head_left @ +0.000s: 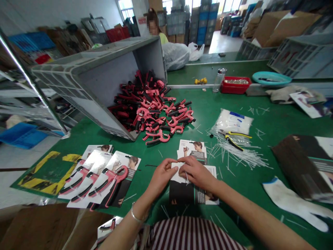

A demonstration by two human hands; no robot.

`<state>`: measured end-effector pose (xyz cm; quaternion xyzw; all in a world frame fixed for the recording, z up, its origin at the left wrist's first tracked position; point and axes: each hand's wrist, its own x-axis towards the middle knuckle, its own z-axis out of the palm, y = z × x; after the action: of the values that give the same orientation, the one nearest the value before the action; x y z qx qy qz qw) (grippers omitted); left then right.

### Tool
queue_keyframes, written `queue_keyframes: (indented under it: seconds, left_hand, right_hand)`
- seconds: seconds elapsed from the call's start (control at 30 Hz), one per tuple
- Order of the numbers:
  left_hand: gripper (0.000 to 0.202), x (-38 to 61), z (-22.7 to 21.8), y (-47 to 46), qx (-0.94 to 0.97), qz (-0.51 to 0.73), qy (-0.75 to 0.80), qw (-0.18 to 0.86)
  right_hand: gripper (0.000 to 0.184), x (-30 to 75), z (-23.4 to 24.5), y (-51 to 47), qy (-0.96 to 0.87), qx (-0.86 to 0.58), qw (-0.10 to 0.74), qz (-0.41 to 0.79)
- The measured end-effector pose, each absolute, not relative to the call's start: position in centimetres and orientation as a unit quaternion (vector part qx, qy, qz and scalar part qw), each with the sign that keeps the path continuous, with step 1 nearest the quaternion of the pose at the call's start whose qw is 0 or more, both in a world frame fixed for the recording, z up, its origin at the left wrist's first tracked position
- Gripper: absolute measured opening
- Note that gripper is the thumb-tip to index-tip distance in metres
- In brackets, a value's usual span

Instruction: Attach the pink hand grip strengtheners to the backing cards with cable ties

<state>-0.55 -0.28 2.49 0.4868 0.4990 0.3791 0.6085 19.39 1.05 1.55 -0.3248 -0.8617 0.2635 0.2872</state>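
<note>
My left hand (pixel 164 174) is at the upper left edge of a black-and-white printed backing card (pixel 182 193), fingers curled, thumb and index fingertip close together. What lies between those fingertips is hidden. My right hand (pixel 195 172) meets it over the same card, its fingers bent in a pinch. A thin white cable tie (pixel 186 177) shows under the right fingers. Behind the hands lie more printed cards (pixel 194 147). To the left, several cards carry pink-and-black hand grip strengtheners (pixel 113 180). A pile of loose hand grip strengtheners (pixel 156 118) lies beyond my hands.
A grey crate (pixel 99 93) lies tipped on its side, grips spilling out. White cable ties (pixel 241 154), yellow-and-black pliers (pixel 232 137) and a plastic bag (pixel 231 121) lie to the right. Farther right are stacked cards (pixel 299 166) and a white glove (pixel 293 203). A person (pixel 162 36) is behind.
</note>
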Motion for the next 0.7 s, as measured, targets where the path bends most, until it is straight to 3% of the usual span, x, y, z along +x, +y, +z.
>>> queue_keyframes:
  seconds: [0.23, 0.33, 0.53, 0.63, 0.7]
  left_hand:
    - [0.038, 0.0, 0.5, 0.1, 0.354, 0.485, 0.536, 0.594]
    - [0.041, -0.3, -0.6, -0.9, 0.303, 0.525, 0.556, 0.569]
    - [0.049, 0.9, -2.5, -2.4, 0.366, 0.39, 0.523, 0.663]
    - [0.047, 1.2, -2.8, -2.4, 0.404, 0.378, 0.53, 0.643]
    - [0.045, 0.5, -2.5, -2.0, 0.472, 0.37, 0.556, 0.576]
  right_hand:
    - [0.007, 22.1, 3.6, 3.5, -0.801, -0.364, 0.357, 0.315]
    - [0.016, 23.3, 3.1, 7.4, -0.787, -0.418, 0.357, 0.28]
    - [0.029, 19.3, 1.0, 15.5, -0.811, -0.55, 0.164, 0.112]
    - [0.029, 17.0, 0.5, 17.4, -0.794, -0.585, 0.145, 0.082]
    - [0.024, 16.8, 0.6, 17.9, -0.791, -0.594, 0.132, 0.069]
